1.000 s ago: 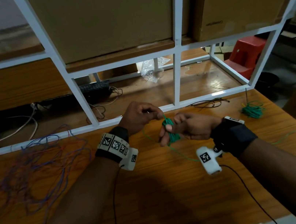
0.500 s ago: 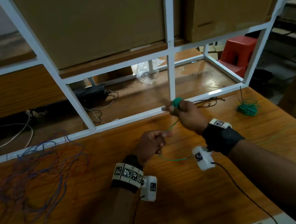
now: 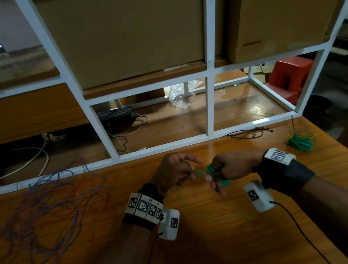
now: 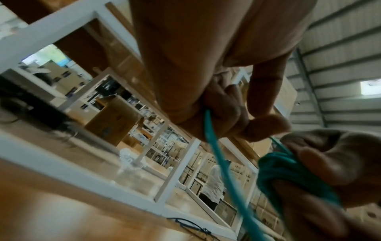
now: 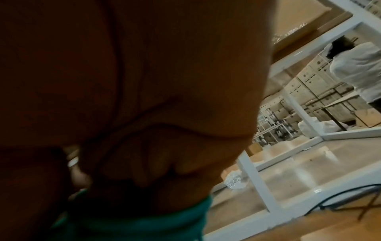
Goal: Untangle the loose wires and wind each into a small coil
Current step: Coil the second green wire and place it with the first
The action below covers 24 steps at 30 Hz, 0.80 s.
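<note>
Head view | both hands [image 3: 174,172] [image 3: 230,166] grip green wire [image 3: 216,174] | blue-orange tangle [image 3: 51,206] left, green bundle [image 3: 301,142] right

Orange wooden table [image 3: 209,251], white metal shelf frame [image 3: 210,63], cardboard boxes [image 3: 128,30], red plastic stool [image 3: 289,76], dim indoor light.

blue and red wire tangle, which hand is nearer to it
Left. The left hand is mid-table, pinching the green wire, with bare table between it and the tangle on its left. The right hand is farther right, holding the green coil.

Probably warehouse — stacked cardboard boxes [image 3: 130,25]
</note>
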Available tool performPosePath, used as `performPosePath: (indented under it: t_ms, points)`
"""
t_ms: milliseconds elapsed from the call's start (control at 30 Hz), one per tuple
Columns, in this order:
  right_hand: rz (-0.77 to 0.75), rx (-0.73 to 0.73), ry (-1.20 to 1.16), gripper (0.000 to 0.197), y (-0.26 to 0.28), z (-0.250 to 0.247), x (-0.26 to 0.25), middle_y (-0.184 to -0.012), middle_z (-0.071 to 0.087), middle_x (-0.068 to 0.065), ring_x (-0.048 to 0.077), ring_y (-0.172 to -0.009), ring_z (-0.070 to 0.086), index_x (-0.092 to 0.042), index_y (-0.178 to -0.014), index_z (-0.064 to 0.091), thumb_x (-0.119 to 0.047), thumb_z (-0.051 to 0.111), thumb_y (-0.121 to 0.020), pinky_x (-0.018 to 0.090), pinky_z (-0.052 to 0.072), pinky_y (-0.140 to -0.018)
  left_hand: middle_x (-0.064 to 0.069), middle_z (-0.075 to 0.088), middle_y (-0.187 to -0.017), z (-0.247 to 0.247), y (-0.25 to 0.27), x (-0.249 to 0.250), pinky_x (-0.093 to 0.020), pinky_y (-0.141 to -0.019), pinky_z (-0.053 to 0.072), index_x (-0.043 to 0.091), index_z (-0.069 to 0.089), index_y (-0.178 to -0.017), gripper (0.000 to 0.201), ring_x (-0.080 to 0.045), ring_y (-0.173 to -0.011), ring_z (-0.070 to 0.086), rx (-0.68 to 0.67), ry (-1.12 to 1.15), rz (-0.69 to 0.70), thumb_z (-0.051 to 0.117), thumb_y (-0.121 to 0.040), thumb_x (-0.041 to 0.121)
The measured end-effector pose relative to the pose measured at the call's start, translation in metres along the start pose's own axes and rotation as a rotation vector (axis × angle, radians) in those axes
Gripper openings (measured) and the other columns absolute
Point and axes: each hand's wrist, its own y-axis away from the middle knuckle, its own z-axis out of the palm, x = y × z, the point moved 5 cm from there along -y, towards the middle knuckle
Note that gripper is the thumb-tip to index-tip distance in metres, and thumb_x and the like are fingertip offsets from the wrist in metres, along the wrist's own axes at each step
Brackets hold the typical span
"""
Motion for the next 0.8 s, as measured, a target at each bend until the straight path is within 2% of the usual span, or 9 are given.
performPosePath:
  t_ms: [67, 133, 300, 400, 467, 567, 633, 700, 800]
  points:
    - [-0.089, -0.106, -0.184, 0.045, 0.009, 0.002, 0.001, -0.089, 0.08, -0.002, 0.012, -0.099, 0.073, -0.002, -0.101, 0.076, -0.042, 0.054, -0.105, 0.035, 0.048, -0.104, -0.021, 0.068, -0.072, 0.003, -0.004, 0.016, -0.02, -0.042, 0.028, 0.003, 0.072, -0.104, 0.031, -0.012, -0.043, 0.037, -0.025, -0.078, 0.08, 0.058, -0.077, 0.007]
    - [-0.237, -0.225, -0.429, 0.045, 0.018, 0.008, 0.0, -0.085, 0.078, 0.006, 0.02, -0.097, 0.073, 0.015, -0.104, 0.067, -0.029, 0.055, -0.107, 0.035, 0.051, -0.099, -0.018, 0.068, -0.078, 0.004, -0.009, 0.026, -0.02, -0.044, 0.035, 0.0, 0.072, -0.104, 0.035, -0.013, -0.047, 0.045, -0.055, -0.095, 0.135, 0.054, -0.073, 0.0]
    - [-0.582, -0.438, -1.006, 0.024, 0.035, 0.031, -0.012, -0.087, 0.075, 0.012, 0.025, -0.103, 0.072, 0.007, -0.109, 0.06, -0.014, 0.052, -0.104, 0.035, 0.053, -0.096, -0.011, 0.067, -0.084, 0.019, -0.02, 0.039, -0.022, -0.055, 0.044, 0.006, 0.073, -0.109, 0.033, -0.018, -0.063, 0.053, -0.16, -0.071, 0.228, 0.06, -0.079, -0.002]
    - [-0.758, -0.442, -1.541, 0.028, 0.039, 0.021, -0.015, -0.097, 0.072, 0.028, 0.038, -0.11, 0.069, 0.013, -0.117, 0.053, -0.009, 0.06, -0.101, 0.04, 0.058, -0.096, -0.014, 0.064, -0.075, 0.025, -0.021, 0.031, -0.024, -0.056, 0.04, -0.003, 0.073, -0.102, 0.028, -0.021, -0.062, 0.047, -0.098, -0.061, 0.274, 0.071, -0.089, 0.021]
    - [-0.864, -0.236, -1.71, 0.032, 0.04, 0.005, -0.014, -0.102, 0.074, 0.023, 0.035, -0.121, 0.066, 0.012, -0.12, 0.055, -0.016, 0.055, -0.105, 0.036, 0.054, -0.104, -0.01, 0.058, -0.065, 0.026, -0.022, 0.02, -0.024, -0.052, 0.036, -0.005, 0.073, -0.093, 0.037, -0.014, -0.054, 0.044, 0.006, -0.098, 0.273, 0.069, -0.093, 0.031]
    - [-0.841, 0.176, -1.817, 0.043, 0.041, -0.016, -0.014, -0.114, 0.074, 0.019, 0.026, -0.128, 0.063, 0.006, -0.116, 0.066, -0.029, 0.042, -0.107, 0.032, 0.054, -0.105, -0.001, 0.053, -0.061, 0.033, -0.023, 0.006, -0.02, -0.05, 0.031, 0.006, 0.075, -0.092, 0.022, -0.007, -0.051, 0.041, 0.088, -0.049, 0.187, 0.056, -0.1, 0.008]
    - [-0.786, 0.412, -1.857, 0.046, 0.038, -0.025, -0.01, -0.13, 0.069, 0.02, 0.023, -0.129, 0.063, 0.005, -0.129, 0.06, -0.031, 0.038, -0.109, 0.03, 0.048, -0.111, 0.001, 0.05, -0.06, 0.045, -0.022, 0.001, -0.02, -0.05, 0.03, 0.008, 0.075, -0.097, 0.019, -0.007, -0.052, 0.039, 0.058, -0.029, 0.158, 0.057, -0.101, 0.009]
    - [-0.689, 0.735, -1.602, 0.044, 0.035, -0.035, 0.003, -0.132, 0.069, 0.014, 0.021, -0.126, 0.064, -0.002, -0.131, 0.06, -0.033, 0.035, -0.112, 0.031, 0.041, -0.116, 0.001, 0.049, -0.06, 0.056, -0.019, -0.002, -0.017, -0.05, 0.033, 0.004, 0.074, -0.104, 0.018, -0.005, -0.05, 0.041, 0.029, -0.04, 0.138, 0.058, -0.101, 0.012]
    - [-0.411, 1.213, -0.83, 0.031, 0.04, -0.05, 0.024, -0.121, 0.075, 0.001, 0.023, -0.112, 0.068, -0.028, -0.11, 0.075, -0.033, 0.044, -0.111, 0.041, 0.05, -0.103, 0.003, 0.056, -0.057, 0.05, -0.013, -0.012, -0.016, -0.051, 0.038, -0.001, 0.074, -0.103, 0.017, -0.003, -0.047, 0.046, 0.093, -0.127, 0.113, 0.062, -0.098, 0.01]
